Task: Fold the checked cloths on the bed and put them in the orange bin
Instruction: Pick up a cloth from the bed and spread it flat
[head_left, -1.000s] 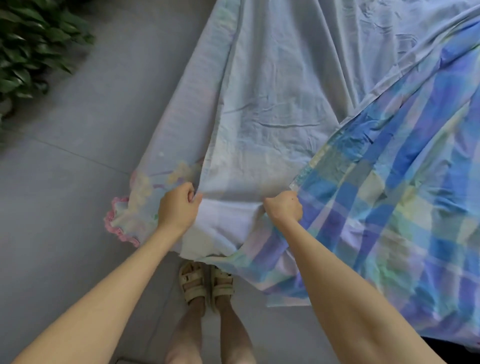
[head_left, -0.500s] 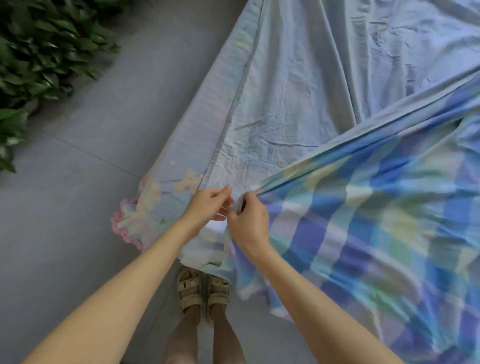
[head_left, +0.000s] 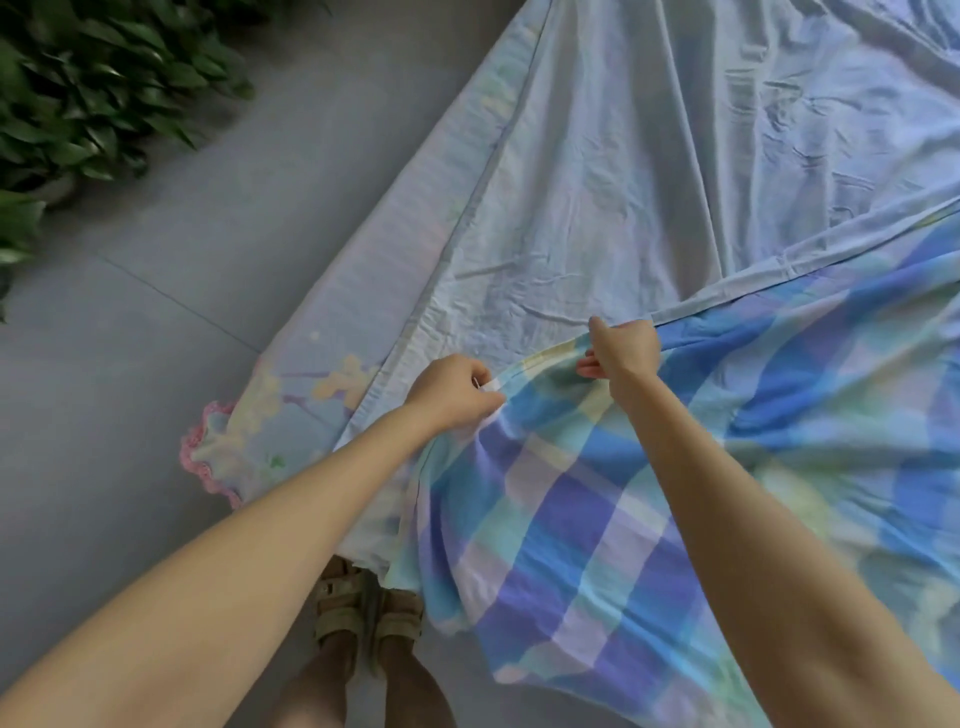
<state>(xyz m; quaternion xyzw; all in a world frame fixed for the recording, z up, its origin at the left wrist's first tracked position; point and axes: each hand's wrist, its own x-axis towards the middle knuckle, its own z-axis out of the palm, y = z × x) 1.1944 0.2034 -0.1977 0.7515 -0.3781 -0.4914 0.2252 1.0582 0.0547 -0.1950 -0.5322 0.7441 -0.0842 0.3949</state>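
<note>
The fingers of the left hand (head_left: 451, 391) are curled into a closed grip, and a pale corner strip of the checked cloth (head_left: 597, 499) is pinched between thumb and forefinger at the centre of the frame. The fingers of the right hand (head_left: 623, 349) are folded under the palm, with the thumb raised; the upper hem of the same cloth is gripped there, slightly right of and above centre. The two hands are held near each other but apart, and the hem is drawn in a shallow arc between them.

From the hands, the checked cloth is seen spread toward the lower right of the frame, in blue, violet, green and pale yellow squares. Its lower edge is draped over the side of the bed (head_left: 649, 171) and hangs in front of the person's legs at the bottom centre. A pale blue underside border is noted along its upper edge, at the right.

The bed is covered by a creased pale blue sheet (head_left: 597, 223), filling the upper centre and upper right. A printed cover with a pink frilled trim (head_left: 200, 457) is seen at the bed's corner, left of centre.

Tan sandals (head_left: 363, 613) are worn on grey floor tiles (head_left: 130, 338). Green foliage (head_left: 78, 88) occupies the upper left. The orange bin is not in view.
</note>
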